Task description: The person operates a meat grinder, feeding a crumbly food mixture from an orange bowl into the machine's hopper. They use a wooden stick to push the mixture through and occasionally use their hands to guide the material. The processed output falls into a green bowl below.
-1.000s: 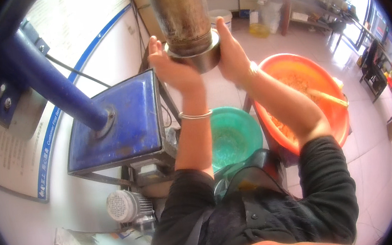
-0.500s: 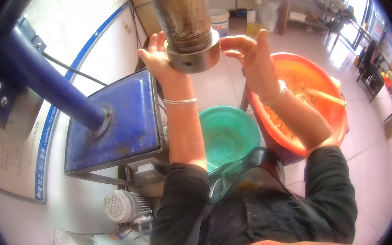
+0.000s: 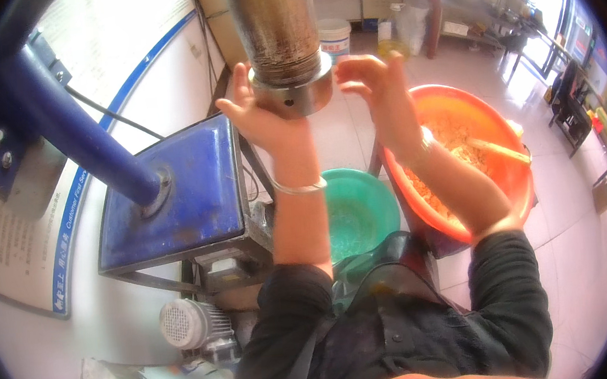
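Note:
A thick metal cylinder [image 3: 272, 26] hangs down from the top of the view, with threads showing near its lower end. Around that end sits a round metal ring cap [image 3: 298, 97] with a small hole in its side. My left hand [image 3: 265, 117] lies open against the cap's lower left side, palm up, fingers and thumb spread; part of the hand is hidden behind the cap. To the right of the cap, my right hand [image 3: 382, 96] is raised with its fingers loosely bent and apart, holding nothing. A small gap separates its fingertips from the cap.
Below stands a green basin [image 3: 364, 217]. An orange tub [image 3: 517, 199] at right holds crumbly orange stuff and a pale stick-like tool [image 3: 499, 151]. At left are a blue-topped metal stand [image 3: 190, 217] and a motor [image 3: 189, 324]. A white bucket [image 3: 334, 36] stands behind.
My left hand has shifted slightly down and tilted along the cap. My right hand has moved a little left, its fingers still off the cap. The cap's hole appears slightly further left.

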Demonstrator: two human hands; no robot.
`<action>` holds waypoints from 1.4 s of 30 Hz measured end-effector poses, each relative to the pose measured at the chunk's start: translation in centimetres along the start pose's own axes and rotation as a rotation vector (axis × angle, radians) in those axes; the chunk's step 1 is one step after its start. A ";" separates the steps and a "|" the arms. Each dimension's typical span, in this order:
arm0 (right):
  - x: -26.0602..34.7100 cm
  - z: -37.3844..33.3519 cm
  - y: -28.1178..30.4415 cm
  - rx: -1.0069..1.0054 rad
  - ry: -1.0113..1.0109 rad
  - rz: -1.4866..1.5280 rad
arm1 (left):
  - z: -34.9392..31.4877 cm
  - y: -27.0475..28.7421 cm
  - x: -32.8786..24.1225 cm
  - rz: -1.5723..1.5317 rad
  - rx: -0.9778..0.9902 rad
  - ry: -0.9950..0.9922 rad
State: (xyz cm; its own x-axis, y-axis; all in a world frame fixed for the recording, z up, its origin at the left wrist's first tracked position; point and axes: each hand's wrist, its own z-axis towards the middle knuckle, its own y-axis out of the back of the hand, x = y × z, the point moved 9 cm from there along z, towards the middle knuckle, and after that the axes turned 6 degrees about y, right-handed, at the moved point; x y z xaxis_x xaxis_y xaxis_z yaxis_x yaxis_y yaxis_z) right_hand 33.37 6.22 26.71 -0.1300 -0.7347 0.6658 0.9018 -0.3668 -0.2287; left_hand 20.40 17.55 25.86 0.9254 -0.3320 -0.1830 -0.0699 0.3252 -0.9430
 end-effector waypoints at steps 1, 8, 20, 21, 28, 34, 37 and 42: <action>-0.7 0.5 0.2 -0.055 -0.026 0.027 | -0.8 0.1 -0.3 0.199 0.003 -0.163; -2.3 2.0 -4.1 -0.341 -0.426 0.197 | -1.1 -1.4 -1.7 0.765 0.058 -0.378; -6.2 5.7 -3.0 -0.239 -0.473 0.300 | -4.5 -1.4 -1.7 0.977 0.161 -0.712; -4.8 5.1 -1.9 -0.219 -0.388 0.176 | -3.1 -0.3 -2.1 0.875 0.038 -0.615; -5.0 4.4 -5.2 -0.083 -0.496 0.486 | -4.8 -1.1 -1.0 1.093 0.182 -0.827; -5.0 5.6 -5.8 0.066 -0.489 0.564 | -6.3 -2.6 -0.2 1.350 0.087 -1.103; -3.3 3.5 -4.7 -0.003 -0.375 0.304 | -1.9 0.1 -1.8 0.917 0.065 -0.670; 0.1 1.1 -0.5 0.126 -0.086 0.188 | 1.9 2.0 -1.9 0.206 0.016 -0.177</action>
State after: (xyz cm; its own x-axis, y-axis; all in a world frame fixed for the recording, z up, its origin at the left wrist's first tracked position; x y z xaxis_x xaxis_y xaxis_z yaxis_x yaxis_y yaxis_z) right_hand 33.36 6.98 27.70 0.0763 -0.7298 0.6794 0.9517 -0.1499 -0.2679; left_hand 19.24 20.53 24.89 0.9432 -0.0974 -0.3176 -0.2586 0.3846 -0.8861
